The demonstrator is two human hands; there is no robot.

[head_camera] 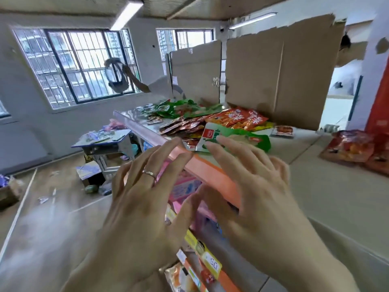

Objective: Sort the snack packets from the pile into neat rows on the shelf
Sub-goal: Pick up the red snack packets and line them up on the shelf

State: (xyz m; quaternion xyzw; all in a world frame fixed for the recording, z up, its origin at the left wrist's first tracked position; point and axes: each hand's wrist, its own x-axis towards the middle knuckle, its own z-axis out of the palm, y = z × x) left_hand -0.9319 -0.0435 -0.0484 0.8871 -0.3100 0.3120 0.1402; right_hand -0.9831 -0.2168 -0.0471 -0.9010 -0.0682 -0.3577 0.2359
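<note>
Currently left hand (143,197), right hand (252,180) spread, holding nothing; best pinch green-white packet (248,140) near corner, not dragging pile (189,125).

Both forearms extended forward side by side. The left grip (143,192) and right grip (252,186) hovered palm-down, fingers straight and spread, backs facing up.

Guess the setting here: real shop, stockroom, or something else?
Likely a makeshift shop set up in a bare room: a retail shelf with a price label on a lower rail, a pile of snack packets on top, and cardboard sheets propped behind it.
</note>
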